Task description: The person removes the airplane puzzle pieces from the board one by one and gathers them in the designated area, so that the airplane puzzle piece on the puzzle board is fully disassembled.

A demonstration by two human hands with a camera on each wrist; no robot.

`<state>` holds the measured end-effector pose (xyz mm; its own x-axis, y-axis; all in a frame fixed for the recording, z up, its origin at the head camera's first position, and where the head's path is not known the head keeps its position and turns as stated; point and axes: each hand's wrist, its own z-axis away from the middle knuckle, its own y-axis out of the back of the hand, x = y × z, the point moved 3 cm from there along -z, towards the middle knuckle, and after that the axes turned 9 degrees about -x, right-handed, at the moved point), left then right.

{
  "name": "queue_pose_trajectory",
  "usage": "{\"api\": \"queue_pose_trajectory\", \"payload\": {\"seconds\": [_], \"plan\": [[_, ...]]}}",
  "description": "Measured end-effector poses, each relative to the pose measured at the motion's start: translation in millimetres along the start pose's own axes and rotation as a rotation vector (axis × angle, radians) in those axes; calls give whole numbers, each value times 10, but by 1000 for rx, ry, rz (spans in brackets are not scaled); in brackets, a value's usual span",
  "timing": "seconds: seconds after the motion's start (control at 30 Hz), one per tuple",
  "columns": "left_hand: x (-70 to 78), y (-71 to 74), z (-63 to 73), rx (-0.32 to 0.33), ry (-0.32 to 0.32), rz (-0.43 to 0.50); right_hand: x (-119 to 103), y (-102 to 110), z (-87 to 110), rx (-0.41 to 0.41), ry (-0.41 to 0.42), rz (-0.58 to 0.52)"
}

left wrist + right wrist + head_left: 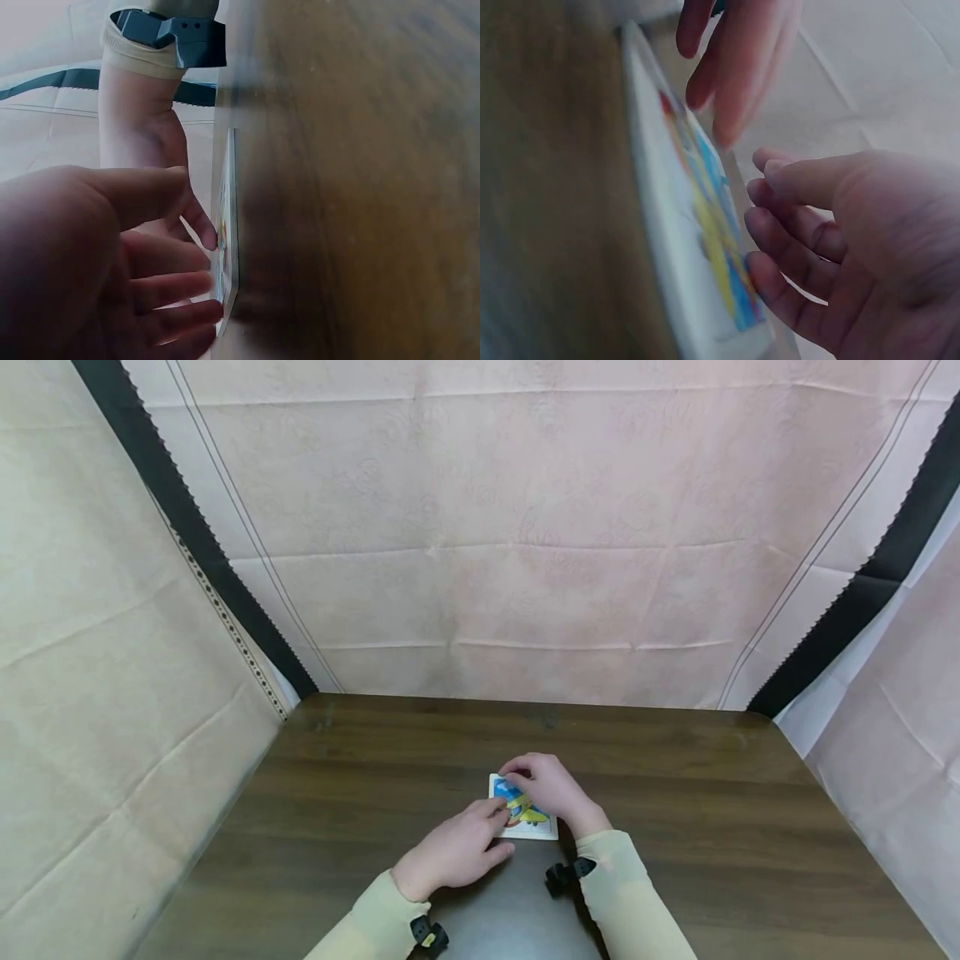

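Observation:
A small flat board (534, 830) with a white border and a blue, yellow and red picture lies on the table. In the right wrist view the picture board (655, 202) shows edge-on, its picture facing the hands. My left hand (459, 847) reaches over its left side, fingers extended and thumb apart, fingertips at the picture. Above the upper part is my right hand (551, 789), fingers bent and thumb tip close to the forefinger. In the right wrist view, its lower fingertips come right up to the picture; I cannot tell whether the thumb and finger pinch a small piece.
The brown wood-grain table (712, 827) extends around the board. A smooth grey area (517, 902) lies in front of it, between the forearms. Pale fabric walls (525, 527) with black strips (217, 560) enclose the back and sides. Each wrist wears a black camera mount (429, 935).

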<state>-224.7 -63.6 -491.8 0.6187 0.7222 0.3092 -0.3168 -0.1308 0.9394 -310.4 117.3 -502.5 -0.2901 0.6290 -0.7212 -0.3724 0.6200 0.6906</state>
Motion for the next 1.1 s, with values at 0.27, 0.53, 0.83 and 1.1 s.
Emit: {"api": "queue_pose_trajectory", "payload": {"seconds": [0.27, 0.53, 0.83, 1.1], "plan": [[-17, 19, 58, -77, -7, -6, 18, -52, -48, -10, -12, 48], [-63, 35, 62, -105, -14, 20, 12, -57, -27, -20, -3, 63], [-84, -28, 40, -119, -11, 2, -16, -99, -45, 8, -14, 117], [-93, -23, 32, -121, -1, 12, -88, -79, -36, -4, -34, 144]]}}
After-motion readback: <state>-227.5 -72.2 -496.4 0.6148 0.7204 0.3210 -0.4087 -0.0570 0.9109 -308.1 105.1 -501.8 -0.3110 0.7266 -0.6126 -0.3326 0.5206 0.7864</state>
